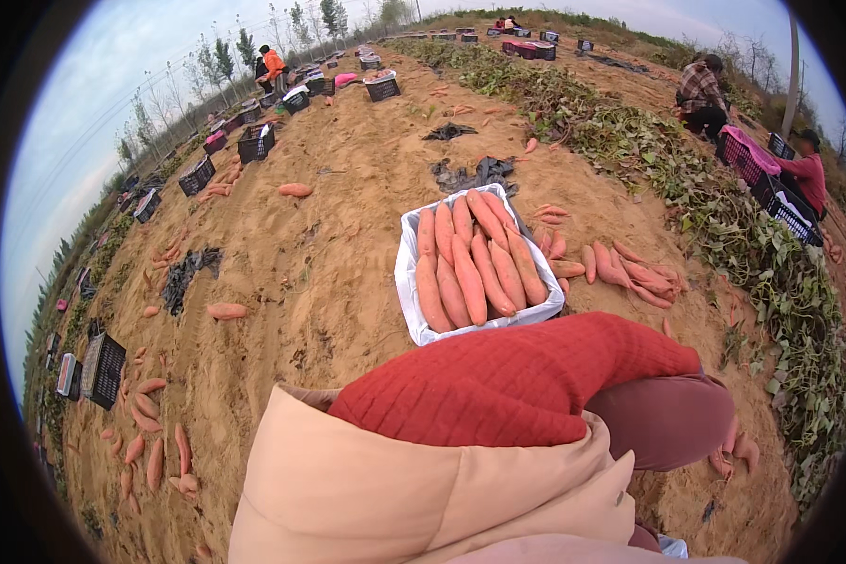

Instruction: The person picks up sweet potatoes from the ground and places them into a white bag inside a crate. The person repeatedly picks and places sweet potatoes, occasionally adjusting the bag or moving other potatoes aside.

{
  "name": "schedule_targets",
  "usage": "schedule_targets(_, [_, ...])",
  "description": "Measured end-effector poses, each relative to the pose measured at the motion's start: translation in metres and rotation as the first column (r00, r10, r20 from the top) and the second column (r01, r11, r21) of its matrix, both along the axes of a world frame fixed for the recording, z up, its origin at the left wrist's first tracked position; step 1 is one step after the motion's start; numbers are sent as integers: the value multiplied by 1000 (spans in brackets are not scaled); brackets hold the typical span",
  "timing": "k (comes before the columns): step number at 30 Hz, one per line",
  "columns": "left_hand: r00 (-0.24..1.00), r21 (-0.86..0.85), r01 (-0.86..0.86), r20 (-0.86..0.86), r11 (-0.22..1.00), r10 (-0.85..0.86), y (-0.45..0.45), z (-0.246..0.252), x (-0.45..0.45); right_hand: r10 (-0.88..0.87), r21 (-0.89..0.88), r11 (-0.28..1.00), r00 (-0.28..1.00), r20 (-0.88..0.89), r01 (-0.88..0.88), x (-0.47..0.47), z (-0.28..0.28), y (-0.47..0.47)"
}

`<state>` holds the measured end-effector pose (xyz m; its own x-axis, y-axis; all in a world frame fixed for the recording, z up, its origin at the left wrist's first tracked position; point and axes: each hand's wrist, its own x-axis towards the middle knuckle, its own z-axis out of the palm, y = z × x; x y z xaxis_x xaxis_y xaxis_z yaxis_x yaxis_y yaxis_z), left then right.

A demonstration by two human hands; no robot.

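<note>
Neither of my hands can be seen; a red knitted sleeve [479,388] and a pale padded garment [395,479] fill the lower middle. Just beyond the sleeve, a crate with a white liner [410,282] stands on the soil, holding sweet potatoes [468,278] laid side by side in rows. To its right lies a loose pile of sweet potatoes [638,275] on the ground. Black plastic film [490,175] lies crumpled behind the crate.
A band of cut vines [733,211] runs along the right. Two people crouch by crates [747,155] beyond it, and a person in orange [273,65] is far back left. More loose sweet potatoes [155,462] and a black crate [103,370] lie at left.
</note>
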<state>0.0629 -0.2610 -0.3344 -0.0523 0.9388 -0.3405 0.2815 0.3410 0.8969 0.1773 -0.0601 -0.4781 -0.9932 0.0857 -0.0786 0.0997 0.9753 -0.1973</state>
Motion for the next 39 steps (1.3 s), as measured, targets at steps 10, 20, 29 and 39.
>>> schedule_targets(10, [911,154,373,129,915,-393,68,22,104,-702,-8,711,711,47,703,239,44,63])
schedule_targets(20, [746,126,623,204,772,-634,209,39,242,-685,-82,-69,-107,-720,994,463,117,-124])
schedule_targets(29, [533,147,814,193,562,-824,225,51,386,-617,-226,-670,-700,-361,707,522,118,-229])
schedule_targets(39, [704,163,695,42,700,-709,251,46,261,-583,-65,-715,-645,-494,696,521,107,-226])
